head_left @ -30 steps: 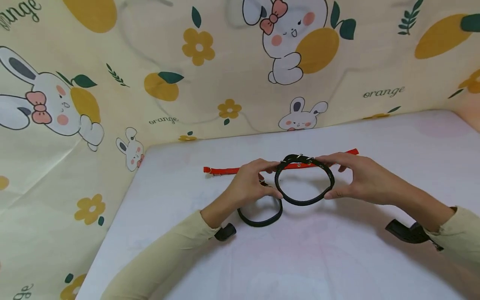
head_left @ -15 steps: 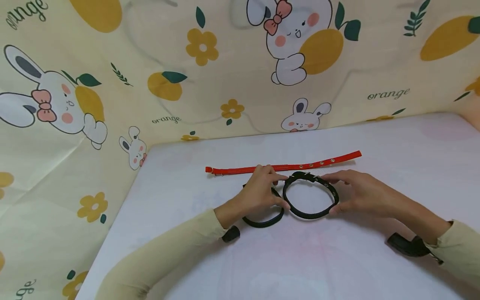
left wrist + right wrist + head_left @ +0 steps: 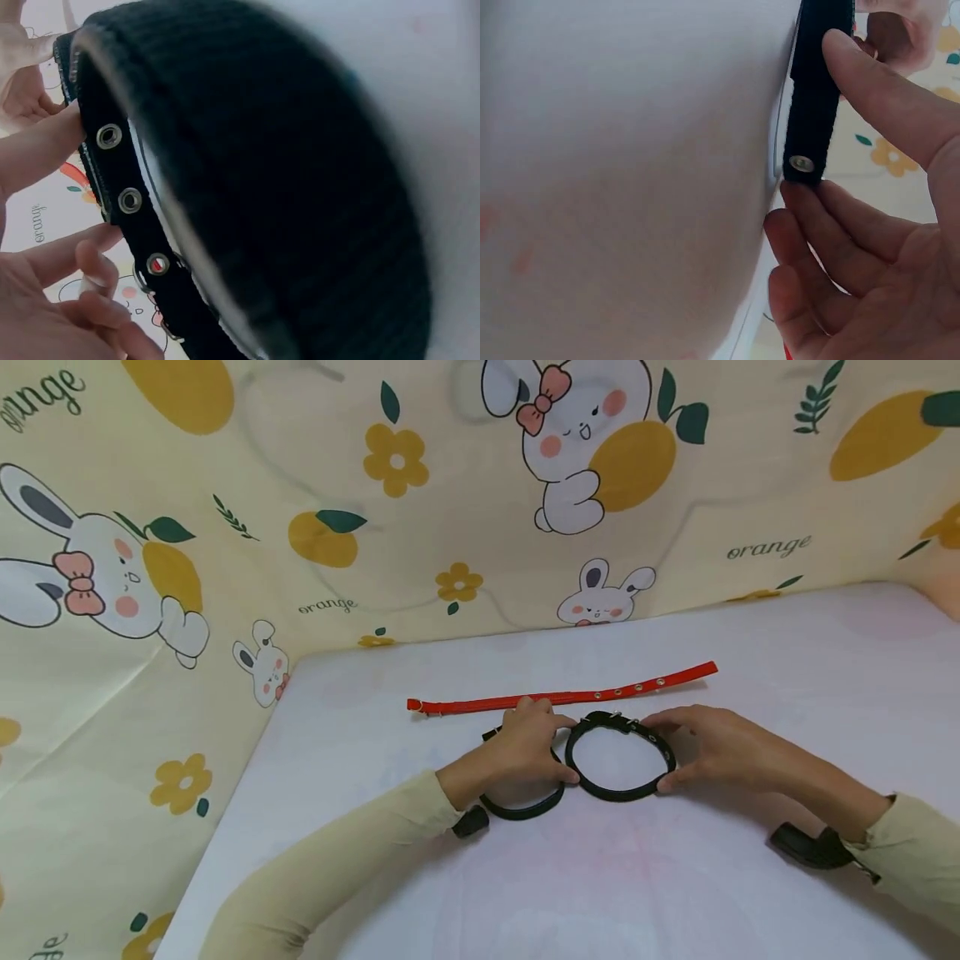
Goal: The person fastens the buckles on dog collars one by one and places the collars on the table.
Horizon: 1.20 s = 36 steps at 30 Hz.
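Two black collars with metal buckles are fastened into rings. My left hand [image 3: 525, 747] pinches the left side of the right-hand black collar [image 3: 621, 795] between thumb and index finger. At that ring's right side, my right hand [image 3: 716, 750] holds it by thumb and fingertips; the right wrist view shows the thumb on the black band [image 3: 814, 112]. Under my left hand the other black collar [image 3: 522, 814] lies partly hidden. A large black band [image 3: 262, 172] fills much of the left wrist view. Behind, a red collar [image 3: 468, 705] with eyelets lies stretched out.
All of this is on a white-covered table [image 3: 585, 893]. A cream cloth [image 3: 420, 527] printed with rabbits and oranges stands behind and along the left side. Black wrist devices [image 3: 813, 847] hang below both sleeves.
Both hands have lowered the right-hand black collar toward the table, nearer to me, so it no longer overlaps the red collar. In the last half second they have hardly moved.
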{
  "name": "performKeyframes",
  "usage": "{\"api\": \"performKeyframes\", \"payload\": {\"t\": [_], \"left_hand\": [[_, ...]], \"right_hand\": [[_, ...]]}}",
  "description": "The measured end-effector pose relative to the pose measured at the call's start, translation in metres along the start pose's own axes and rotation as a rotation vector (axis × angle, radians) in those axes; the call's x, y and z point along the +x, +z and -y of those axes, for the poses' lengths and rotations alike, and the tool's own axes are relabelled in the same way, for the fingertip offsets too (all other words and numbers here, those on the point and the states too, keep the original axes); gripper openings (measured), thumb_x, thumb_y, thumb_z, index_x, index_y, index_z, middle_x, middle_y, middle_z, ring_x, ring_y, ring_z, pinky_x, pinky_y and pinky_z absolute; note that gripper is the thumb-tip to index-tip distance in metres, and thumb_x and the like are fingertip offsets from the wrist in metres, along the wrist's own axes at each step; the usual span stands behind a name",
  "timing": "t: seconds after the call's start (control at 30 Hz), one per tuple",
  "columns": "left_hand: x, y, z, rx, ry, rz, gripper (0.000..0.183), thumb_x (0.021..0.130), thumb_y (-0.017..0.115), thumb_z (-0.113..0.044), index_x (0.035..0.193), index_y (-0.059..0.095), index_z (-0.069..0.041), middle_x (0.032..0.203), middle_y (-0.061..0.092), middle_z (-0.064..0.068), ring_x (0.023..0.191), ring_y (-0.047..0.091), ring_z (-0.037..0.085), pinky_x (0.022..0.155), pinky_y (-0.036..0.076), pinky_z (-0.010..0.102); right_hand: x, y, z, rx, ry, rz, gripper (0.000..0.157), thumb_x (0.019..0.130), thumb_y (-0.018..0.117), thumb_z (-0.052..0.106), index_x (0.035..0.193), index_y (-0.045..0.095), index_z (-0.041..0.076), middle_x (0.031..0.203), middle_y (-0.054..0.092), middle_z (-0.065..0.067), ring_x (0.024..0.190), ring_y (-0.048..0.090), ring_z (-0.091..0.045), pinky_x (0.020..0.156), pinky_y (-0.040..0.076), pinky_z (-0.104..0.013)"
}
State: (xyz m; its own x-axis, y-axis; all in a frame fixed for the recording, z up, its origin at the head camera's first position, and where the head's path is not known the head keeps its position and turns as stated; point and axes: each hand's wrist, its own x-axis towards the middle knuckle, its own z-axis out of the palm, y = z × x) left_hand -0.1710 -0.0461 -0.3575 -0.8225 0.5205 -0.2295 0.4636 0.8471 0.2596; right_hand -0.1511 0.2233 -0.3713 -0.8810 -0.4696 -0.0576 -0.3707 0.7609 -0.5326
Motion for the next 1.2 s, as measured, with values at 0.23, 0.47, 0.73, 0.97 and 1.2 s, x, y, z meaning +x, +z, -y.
{"api": "performKeyframes", "payload": {"t": [0.23, 0.47, 0.73, 0.97, 1.2], "left_hand": [[0.000, -0.002, 0.001, 0.015, 0.005, 0.030, 0.073, 0.075, 0.086, -0.043, 0.140, 0.059, -0.023, 0.113, 0.056, 0.001, 0.102, 0.040, 0.016, 0.076, 0.033, 0.027], [-0.004, -0.015, 0.009, -0.042, 0.018, 0.068, 0.086, 0.074, 0.087, -0.045, 0.148, 0.049, -0.022, 0.117, 0.054, 0.002, 0.107, 0.040, 0.017, 0.077, 0.035, 0.028], [-0.034, -0.044, 0.044, -0.332, 0.009, -0.123, 0.070, 0.080, 0.085, -0.032, 0.143, 0.055, -0.025, 0.121, 0.055, 0.006, 0.116, 0.042, 0.022, 0.085, 0.044, 0.033], [-0.059, -0.063, 0.098, -0.470, -0.099, -0.365, 0.059, 0.081, 0.084, -0.026, 0.135, 0.062, -0.020, 0.120, 0.061, 0.009, 0.113, 0.053, 0.027, 0.090, 0.047, 0.040], [-0.070, -0.066, 0.133, -0.634, -0.212, -0.442, 0.055, 0.083, 0.082, -0.018, 0.134, 0.062, -0.018, 0.120, 0.061, 0.011, 0.113, 0.054, 0.030, 0.086, 0.047, 0.034]], "right_hand": [[0.001, 0.002, 0.000, -0.031, -0.020, 0.003, 0.077, 0.061, 0.091, 0.052, 0.123, 0.068, 0.011, 0.109, 0.071, 0.004, 0.112, 0.061, -0.025, 0.096, 0.047, -0.056], [0.004, -0.007, 0.005, -0.064, 0.014, 0.036, 0.076, 0.066, 0.087, 0.055, 0.126, 0.067, 0.013, 0.118, 0.072, -0.002, 0.120, 0.060, -0.032, 0.098, 0.046, -0.059], [0.011, -0.039, 0.009, -0.052, 0.056, -0.076, 0.060, 0.081, 0.079, 0.050, 0.129, 0.066, 0.018, 0.125, 0.069, -0.009, 0.120, 0.058, -0.035, 0.093, 0.048, -0.055], [0.028, -0.053, 0.009, -0.033, 0.062, -0.137, 0.050, 0.086, 0.078, 0.035, 0.131, 0.065, 0.017, 0.127, 0.068, -0.012, 0.119, 0.057, -0.034, 0.091, 0.047, -0.051], [0.036, -0.061, 0.004, -0.021, 0.108, -0.147, 0.055, 0.085, 0.078, 0.042, 0.133, 0.063, 0.018, 0.130, 0.065, -0.015, 0.113, 0.060, -0.039, 0.090, 0.047, -0.050]]}}
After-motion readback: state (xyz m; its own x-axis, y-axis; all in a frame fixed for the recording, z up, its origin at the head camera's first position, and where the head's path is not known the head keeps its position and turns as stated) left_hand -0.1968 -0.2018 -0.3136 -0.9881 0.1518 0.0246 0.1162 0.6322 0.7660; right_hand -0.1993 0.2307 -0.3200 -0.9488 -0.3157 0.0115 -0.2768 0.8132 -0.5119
